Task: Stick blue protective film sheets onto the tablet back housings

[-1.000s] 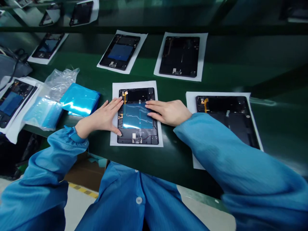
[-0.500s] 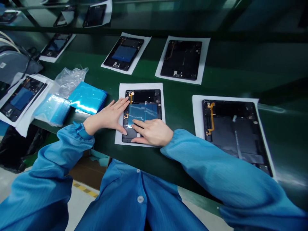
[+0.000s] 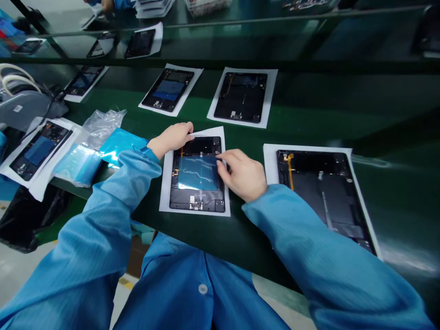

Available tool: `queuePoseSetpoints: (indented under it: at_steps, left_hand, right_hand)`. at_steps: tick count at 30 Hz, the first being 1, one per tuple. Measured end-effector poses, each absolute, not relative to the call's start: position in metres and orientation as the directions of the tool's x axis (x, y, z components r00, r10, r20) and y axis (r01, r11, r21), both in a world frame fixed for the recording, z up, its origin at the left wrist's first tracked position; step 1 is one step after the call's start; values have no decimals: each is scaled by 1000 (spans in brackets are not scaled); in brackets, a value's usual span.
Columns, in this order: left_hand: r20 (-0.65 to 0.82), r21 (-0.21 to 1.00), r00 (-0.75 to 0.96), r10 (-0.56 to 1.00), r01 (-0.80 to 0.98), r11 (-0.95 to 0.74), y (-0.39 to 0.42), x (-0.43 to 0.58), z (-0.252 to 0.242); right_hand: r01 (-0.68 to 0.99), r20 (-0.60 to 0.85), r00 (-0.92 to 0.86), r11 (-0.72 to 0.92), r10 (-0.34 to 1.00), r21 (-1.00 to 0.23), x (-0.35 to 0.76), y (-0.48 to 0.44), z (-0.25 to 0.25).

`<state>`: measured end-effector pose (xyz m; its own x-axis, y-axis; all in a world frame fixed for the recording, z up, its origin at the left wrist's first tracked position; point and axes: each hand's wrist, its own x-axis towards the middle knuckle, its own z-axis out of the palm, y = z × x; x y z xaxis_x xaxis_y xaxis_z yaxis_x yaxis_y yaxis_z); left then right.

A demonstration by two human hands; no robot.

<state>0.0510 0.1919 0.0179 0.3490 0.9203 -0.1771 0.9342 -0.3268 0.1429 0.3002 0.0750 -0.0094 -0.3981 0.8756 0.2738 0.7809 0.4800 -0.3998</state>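
Observation:
An open tablet housing [image 3: 178, 200], black inside with an orange flex cable along its left side, lies on a white sheet [image 3: 165, 192] before me. A shiny, wrinkled blue film [image 3: 197, 174] covers its middle. My left hand [image 3: 173, 137] grips the housing's upper left corner with bent fingers, the fingertips partly hidden. At the film's upper right edge, my right hand [image 3: 243, 174] has thumb and fingers curled together on the film's border. The lower part of the housing, with small connectors, is uncovered.
Another open tablet housing [image 3: 309, 183] lies close on the right, partly behind my sleeve. Two more, a blue-covered housing [image 3: 168, 90] and a black housing [image 3: 240, 97], lie farther back. Blue film sheets [image 3: 120, 143] and a clear plastic bag [image 3: 103, 123] are on the left.
My left hand has moved up from the housing's left side to its top corner. My right hand has lifted from the film's lower part and shifted to its upper right edge.

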Motion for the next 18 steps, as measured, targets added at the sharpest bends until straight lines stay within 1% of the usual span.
queuePoseSetpoints:
  at_steps: [2,4,6,8,11,13,15,17,18]
  left_hand:
    - [-202,184,384,901,918,-351,197,45,18]
    - [-196,213,413,889,903,-372,198,39,22]
    - [-159,232,433,887,890,-393,194,36,30]
    - [-79,249,450,889,873,-420,188,34,42]
    - [121,272,472,873,830,-487,183,32,63]
    - [251,274,464,850,808,-522,190,34,75]
    - [366,285,410,835,805,-520,208,39,81]
    - [488,341,277,828,812,-473,235,51,79]
    - [518,384,181,836,824,-416,250,60,75]
  right_hand:
    - [772,264,-260,364,929,-522,317,65,-18]
    - [740,179,-225,287,958,-608,329,59,-25]
    - [717,94,-219,225,971,-659,336,56,-28]
    - [687,49,-229,197,972,-700,337,57,-29]
    - [602,47,-310,235,950,-763,333,60,-26]
    - [583,85,-305,257,948,-771,329,65,-25]
    - [624,140,-212,244,967,-742,328,80,-24]
    - [684,194,-84,198,977,-702,338,108,-23]
    - [712,220,-19,168,975,-682,349,127,-21]
